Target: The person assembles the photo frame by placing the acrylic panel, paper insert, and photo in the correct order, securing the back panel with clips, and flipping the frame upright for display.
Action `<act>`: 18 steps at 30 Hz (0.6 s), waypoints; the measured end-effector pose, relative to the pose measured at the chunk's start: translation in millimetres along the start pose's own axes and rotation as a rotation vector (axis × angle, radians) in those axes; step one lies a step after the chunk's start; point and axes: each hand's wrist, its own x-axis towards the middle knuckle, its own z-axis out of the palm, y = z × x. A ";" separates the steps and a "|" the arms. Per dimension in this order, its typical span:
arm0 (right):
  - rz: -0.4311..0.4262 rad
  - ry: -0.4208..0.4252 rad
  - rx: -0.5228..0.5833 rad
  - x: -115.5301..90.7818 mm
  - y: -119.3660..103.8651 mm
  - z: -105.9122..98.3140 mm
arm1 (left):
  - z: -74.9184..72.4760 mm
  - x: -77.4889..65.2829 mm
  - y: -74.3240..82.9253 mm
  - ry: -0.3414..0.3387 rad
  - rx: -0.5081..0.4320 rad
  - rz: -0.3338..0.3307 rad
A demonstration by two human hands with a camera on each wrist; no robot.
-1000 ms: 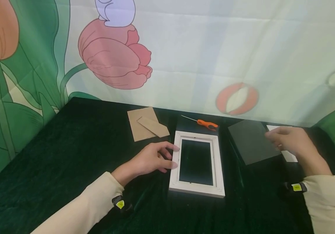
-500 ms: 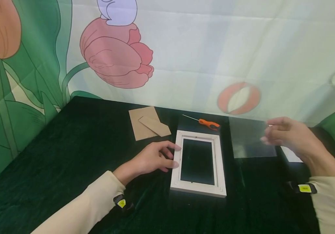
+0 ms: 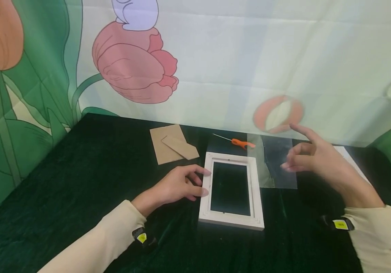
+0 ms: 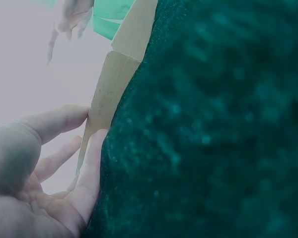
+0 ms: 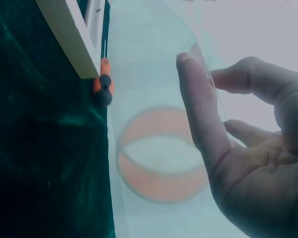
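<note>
A white picture frame (image 3: 231, 220) lies on the dark green cloth, its opening showing the cloth beneath. My left hand (image 3: 176, 185) rests thumb and fingertips against its left side, fingers loosely bent; the left wrist view has them at the frame's wooden side (image 4: 107, 84). Off the frame's right edge, my right hand (image 3: 315, 159) pinches a thin transparent sheet (image 3: 281, 180) between thumb and fingers, index finger extended in the head view. The sheet is held up, overlapping the frame's right edge and the screwdriver's handle in this view. Its edge passes between the fingers in the right wrist view.
Behind the frame lies a screwdriver (image 3: 240, 143) with an orange handle. A brown backing board (image 3: 159, 149) with a stand leg (image 3: 180, 148) lies at back left. A white paper (image 3: 348, 158) is partly hidden behind the right hand. A printed curtain (image 3: 212, 76) hangs at the table's back.
My right hand has lifted the transparent sheet off the right side of the table and carried it left toward the frame, uncovering more white paper. The left hand stays at the frame.
</note>
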 end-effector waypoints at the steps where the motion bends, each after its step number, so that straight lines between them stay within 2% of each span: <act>1: -0.010 -0.004 0.004 0.6 -1.1 2.8 | -0.1 -0.1 0.0 0.002 0.000 0.000; 4: -0.010 -0.009 0.010 2.3 -3.3 10.0 | -0.4 0.2 -0.7 0.006 0.001 -0.001; 10: 0.045 -0.028 -0.007 5.6 -4.3 22.9 | 0.6 0.0 -2.4 0.007 -0.001 -0.009; 15: 0.020 -0.016 -0.033 6.6 -3.5 31.4 | 0.1 0.5 -2.6 0.007 -0.001 -0.002; 18: 0.022 0.005 -0.006 7.2 -2.3 34.0 | -0.5 0.8 -2.8 0.004 -0.006 -0.002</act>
